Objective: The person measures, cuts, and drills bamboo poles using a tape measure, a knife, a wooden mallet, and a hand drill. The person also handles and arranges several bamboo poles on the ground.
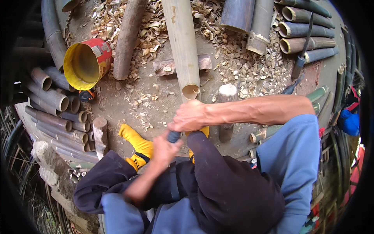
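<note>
A pale, scraped bamboo pole (181, 43) runs from the far edge toward me, its hollow cut end just in front of my right hand (190, 116). That hand is closed in a fist, with its forearm crossing from the right. Between my hands shows a short dark handle (174, 136); whatever it belongs to is hidden. Closer to my lap, my left hand (165, 147), blurred by motion, is closed about the handle's lower end. Beneath the pole lies a short split bamboo piece (164, 67) as a rest. My feet in yellow socks (138, 142) are below the hands.
At left stand a red-and-yellow tin (97, 58) of murky liquid, a tape measure (86, 95) and stacked bamboo tubes (50, 99). Wooden stakes (100, 134) flank my feet. At right are a long knife (299, 64) and more bamboo tubes (307, 29). Shavings (249, 74) cover the ground.
</note>
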